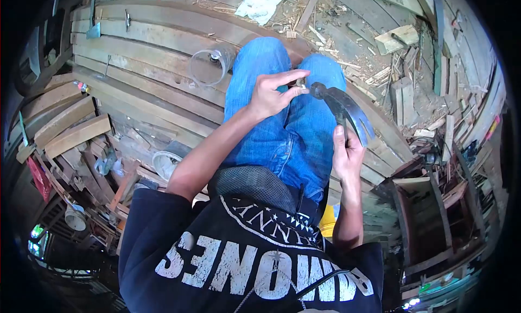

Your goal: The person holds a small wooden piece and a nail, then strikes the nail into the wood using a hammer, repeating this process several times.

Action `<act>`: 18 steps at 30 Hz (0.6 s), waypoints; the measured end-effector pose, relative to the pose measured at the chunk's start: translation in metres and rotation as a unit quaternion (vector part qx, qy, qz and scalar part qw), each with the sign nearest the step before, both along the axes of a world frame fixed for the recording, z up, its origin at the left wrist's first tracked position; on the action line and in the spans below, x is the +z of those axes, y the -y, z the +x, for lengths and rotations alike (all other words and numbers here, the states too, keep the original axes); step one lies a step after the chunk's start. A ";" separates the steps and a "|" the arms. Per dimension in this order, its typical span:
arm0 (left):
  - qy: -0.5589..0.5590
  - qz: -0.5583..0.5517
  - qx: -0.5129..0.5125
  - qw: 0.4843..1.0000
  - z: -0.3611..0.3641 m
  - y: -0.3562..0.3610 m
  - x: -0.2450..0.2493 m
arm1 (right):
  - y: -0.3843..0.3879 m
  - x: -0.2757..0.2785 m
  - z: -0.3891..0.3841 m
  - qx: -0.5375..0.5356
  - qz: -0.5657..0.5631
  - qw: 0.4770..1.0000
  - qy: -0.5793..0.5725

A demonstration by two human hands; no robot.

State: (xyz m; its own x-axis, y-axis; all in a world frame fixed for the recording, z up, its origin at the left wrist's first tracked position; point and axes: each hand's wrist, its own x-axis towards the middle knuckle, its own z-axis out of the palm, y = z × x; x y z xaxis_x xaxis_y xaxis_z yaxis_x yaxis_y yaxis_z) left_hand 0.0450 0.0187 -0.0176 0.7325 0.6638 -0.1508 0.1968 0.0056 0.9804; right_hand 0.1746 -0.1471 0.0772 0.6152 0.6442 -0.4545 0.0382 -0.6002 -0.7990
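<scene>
Over the knees of the blue jeans (pixel 260 117), my left hand (pixel 274 92) pinches a small pale piece (pixel 302 86) between thumb and fingers; what it is cannot be made out. My right hand (pixel 348 153) is wrapped round the handle of a claw hammer (pixel 343 108). The hammer's round face is right beside my left fingertips, and its curved claw points to the lower right. Most of the handle is hidden by my right hand.
A clear round container (pixel 208 68) stands on the wooden planks (pixel 135 69) left of my knees. A white cloth (pixel 259 7) and wood scraps (pixel 399 39) lie ahead. A bucket (pixel 169 162) is by my left elbow, with a wooden frame (pixel 402 221) at the right.
</scene>
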 end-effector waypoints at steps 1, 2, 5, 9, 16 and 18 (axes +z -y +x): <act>0.000 -0.001 0.005 1.000 -0.001 -0.001 0.001 | -0.002 0.002 0.000 0.016 -0.017 1.000 -0.009; 0.000 -0.002 0.002 1.000 -0.001 -0.002 0.001 | -0.004 0.004 0.001 0.033 -0.033 0.999 -0.017; -0.004 -0.019 0.001 1.000 0.000 -0.004 -0.001 | -0.011 0.007 -0.006 0.048 -0.007 0.998 0.035; -0.017 -0.021 0.027 0.999 0.000 -0.003 0.000 | -0.012 0.011 -0.011 0.043 -0.022 0.999 0.023; 0.008 -0.047 0.058 0.997 -0.002 -0.002 -0.001 | 0.000 0.007 -0.017 -0.036 -0.035 0.998 -0.040; -0.009 -0.053 0.053 0.997 -0.001 -0.004 -0.001 | 0.002 0.004 -0.019 -0.049 -0.047 0.996 -0.049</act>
State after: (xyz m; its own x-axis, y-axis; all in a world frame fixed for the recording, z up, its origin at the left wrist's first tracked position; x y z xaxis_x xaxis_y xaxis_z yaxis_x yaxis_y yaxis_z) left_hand 0.0441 0.0223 -0.0181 0.6550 0.7175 -0.2370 0.2078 0.1305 0.9694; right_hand 0.1554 -0.1495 0.0811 0.6225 0.5348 -0.5714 -0.0995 -0.6701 -0.7356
